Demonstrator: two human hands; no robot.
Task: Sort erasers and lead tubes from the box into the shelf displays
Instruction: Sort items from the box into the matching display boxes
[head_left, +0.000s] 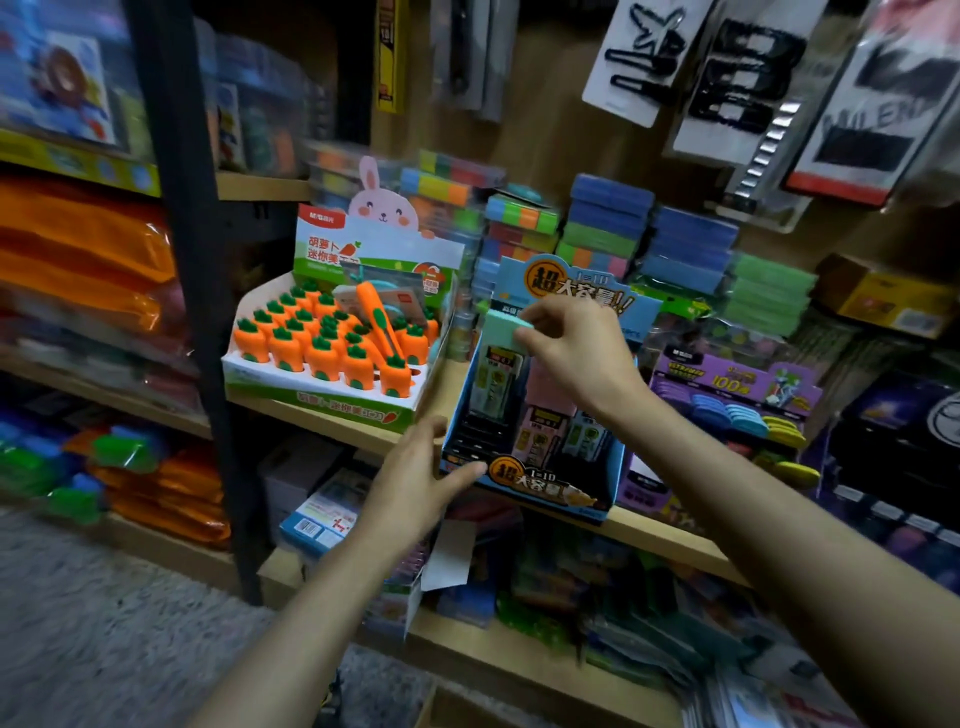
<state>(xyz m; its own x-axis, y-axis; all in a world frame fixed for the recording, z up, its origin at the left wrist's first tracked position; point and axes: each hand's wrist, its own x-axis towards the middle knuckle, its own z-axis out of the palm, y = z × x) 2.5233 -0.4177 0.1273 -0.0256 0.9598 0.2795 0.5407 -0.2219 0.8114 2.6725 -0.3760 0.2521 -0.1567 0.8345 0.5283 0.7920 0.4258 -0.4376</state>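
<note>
In the head view, the landmark is the blue display box (550, 488), which sits tilted back on the wooden shelf (670, 540).

The right hand (576, 358) hovers over the upper back of this box. Its fingertips pinch the mint-green cap end of a lead tube (501, 364). The tube stands upright in the box's left rear row, and its labelled body points down into the slot. Just to its right in the same box are pink tubes (545, 384), with more in the front rows.

The left hand (415, 478) is spread wide with straight fingers and grips nothing. Its thumb lies against the box's front left corner, apparently to steady it.

A carrot display (332, 400) is just left of the box and a purple display (727, 379) is just right of it. I cannot pick out the supply box the task speaks of.

**Handling, as a judgement:**
- The tube looks like a small, rigid plastic case. It should be very light, stiff and smooth, so it could slip from a loose pinch.
- The cap end is the only part clear of its neighbours, so a two-sided pinch there suits it.
- A twisting hold on the cap might pop it open.
- The cardboard box is light and could slide or tip backward under a downward push, so bracing its front edge makes sense.
</note>
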